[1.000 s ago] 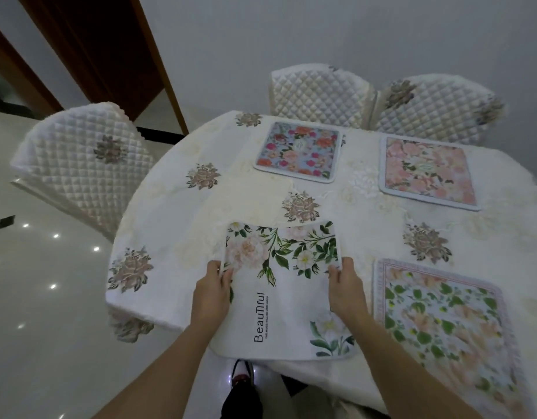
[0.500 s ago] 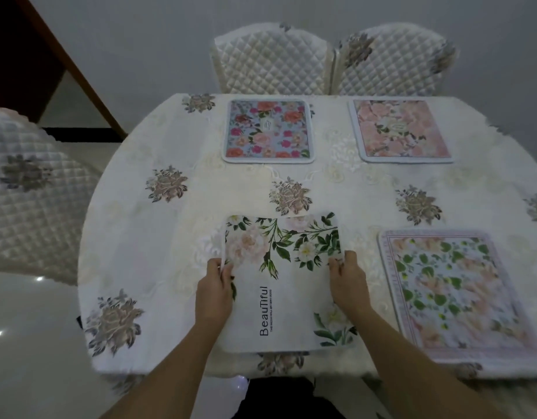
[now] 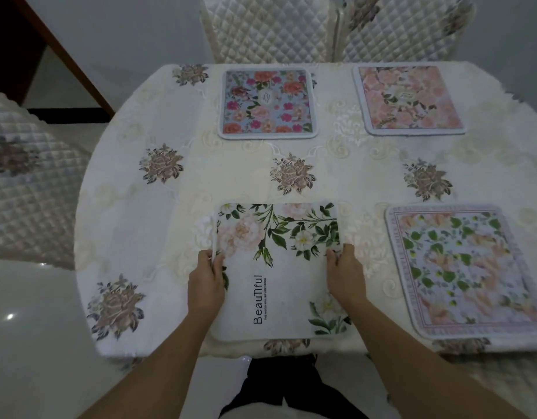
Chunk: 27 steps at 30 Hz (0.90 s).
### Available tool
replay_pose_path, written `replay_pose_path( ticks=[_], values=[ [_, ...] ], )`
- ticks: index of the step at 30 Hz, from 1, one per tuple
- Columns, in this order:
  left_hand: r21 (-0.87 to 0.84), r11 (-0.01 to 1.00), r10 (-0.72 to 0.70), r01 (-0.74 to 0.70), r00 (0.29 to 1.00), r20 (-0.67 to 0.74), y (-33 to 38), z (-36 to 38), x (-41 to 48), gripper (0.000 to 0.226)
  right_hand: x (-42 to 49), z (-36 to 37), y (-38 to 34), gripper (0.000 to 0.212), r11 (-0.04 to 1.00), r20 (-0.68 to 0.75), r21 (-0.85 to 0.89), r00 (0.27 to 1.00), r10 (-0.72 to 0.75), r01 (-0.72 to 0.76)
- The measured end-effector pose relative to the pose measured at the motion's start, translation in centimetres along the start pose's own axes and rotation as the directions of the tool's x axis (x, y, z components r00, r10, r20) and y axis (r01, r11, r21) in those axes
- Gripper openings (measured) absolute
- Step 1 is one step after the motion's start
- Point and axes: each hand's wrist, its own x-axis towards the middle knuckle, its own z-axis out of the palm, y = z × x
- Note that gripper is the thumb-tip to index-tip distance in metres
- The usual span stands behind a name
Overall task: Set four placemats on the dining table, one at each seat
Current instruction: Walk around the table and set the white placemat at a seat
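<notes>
A white placemat [image 3: 276,267] with green leaves, pale flowers and the word "Beautiful" lies flat at the table's near edge. My left hand [image 3: 207,281] grips its left edge and my right hand [image 3: 345,275] grips its right edge. Three other floral placemats lie on the cream tablecloth [image 3: 231,173]: a blue one with red flowers [image 3: 267,103] at the far middle, a pink one [image 3: 409,99] at the far right, and a pink and green one [image 3: 460,269] at the near right.
Two quilted white chairs [image 3: 267,28] [image 3: 400,25] stand behind the far edge of the table. Another quilted chair [image 3: 28,189] stands at the left. A dark wooden door frame [image 3: 64,52] leans past the far left. Glossy floor lies below left.
The view has swung to face the table squarely. The white placemat has moved fully onto the table; a second ago its near part hung over the edge. Both hands keep their grip.
</notes>
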Motion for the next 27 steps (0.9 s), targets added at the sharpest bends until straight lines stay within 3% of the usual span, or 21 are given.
replay_pose_path(
  ticks=[10, 15, 19, 21, 23, 25, 27],
  values=[
    [0.046, 0.999, 0.009, -0.010, 1.000, 0.010, -1.2, -0.3, -0.3, 0.022, -0.4, 1.0, 0.2, 0.022, 0.997, -0.011, -0.074, 1.000, 0.024, -0.024],
    [0.207, 0.978, 0.027, -0.027, 1.000, 0.005, -1.7, -0.5, 0.3, 0.028, -0.3, 0.9, 0.4, 0.024, 0.997, -0.027, -0.076, 1.000, 0.006, -0.008],
    [0.341, 0.939, 0.059, -0.045, 0.998, -0.030, -1.6, -0.6, 0.0, 0.024, -0.5, 0.5, 0.4, 0.028, 0.978, -0.088, -0.207, 0.996, -0.005, -0.013],
    [0.443, 0.893, 0.116, -0.077, 0.991, -0.062, -1.7, -0.6, -0.1, 0.026, -0.7, 0.3, 0.4, 0.032, 0.946, -0.269, -0.325, 0.959, -0.087, -0.005],
    [0.505, 0.856, 0.166, -0.110, 0.984, -0.067, -1.3, 0.0, 0.1, 0.039, -0.6, 0.6, 0.2, 0.031, 0.921, -0.348, -0.382, 0.913, -0.213, 0.069],
    [0.499, 0.832, 0.283, -0.240, 0.959, -0.011, 0.1, 0.9, 0.4, 0.043, -0.6, 2.0, -0.3, 0.034, 0.882, -0.238, -0.414, 0.909, -0.343, 0.224],
    [0.489, 0.753, 0.435, -0.440, 0.891, 0.132, 1.6, 2.6, 0.7, 0.053, -0.8, 4.2, -1.2, 0.042, 0.803, -0.088, -0.448, 0.875, -0.477, 0.393]
  ],
)
